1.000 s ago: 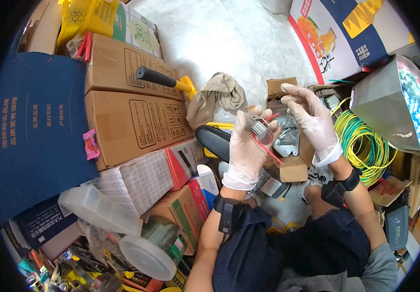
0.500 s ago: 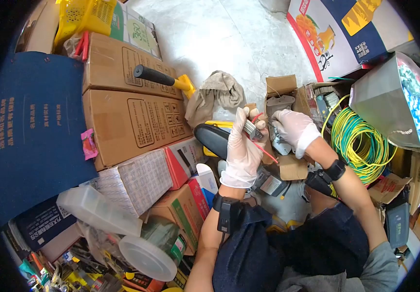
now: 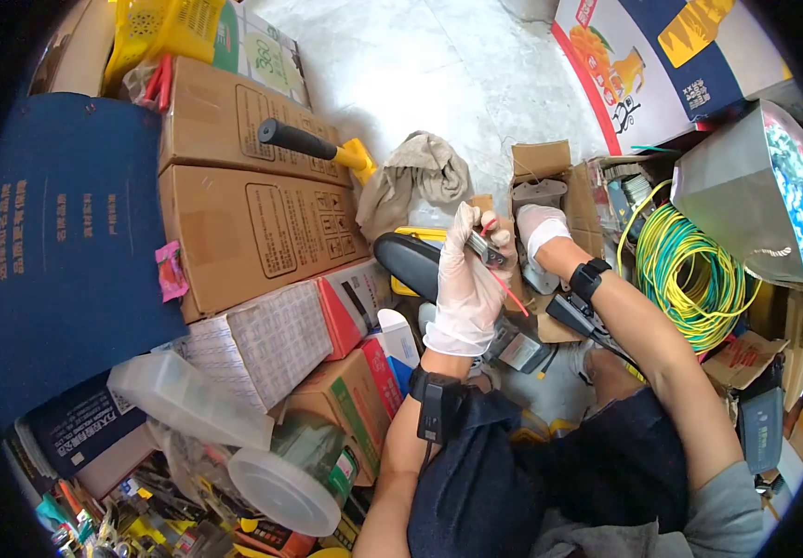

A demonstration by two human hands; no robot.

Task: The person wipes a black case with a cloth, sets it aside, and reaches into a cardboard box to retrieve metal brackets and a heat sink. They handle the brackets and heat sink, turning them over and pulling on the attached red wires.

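My left hand (image 3: 464, 296), in a thin white glove, is closed around a small grey metal-looking block (image 3: 485, 249) whose exact kind I cannot make out. A red wire (image 3: 511, 294) runs from beside the block toward the lower right. My right hand (image 3: 541, 228), gloved too, reaches down at an open cardboard box (image 3: 543, 156); its fingers are hidden from view. Grey parts (image 3: 539, 192) lie in that box, next to the right hand. Left of my left hand is a long black rounded object (image 3: 406, 265) over something yellow.
A crumpled beige cloth (image 3: 417, 181) lies on the floor ahead. Brown cartons (image 3: 215, 223) stand at left, with a black-handled yellow tool (image 3: 299, 141) on them. At right are a yellow-green wire coil (image 3: 685, 270) and a grey bag (image 3: 727, 177).
My right hand has moved forward and slightly left, reaching deeper at the cardboard box. My left hand keeps the grey block, now tilted a little, and stays nearly in place.
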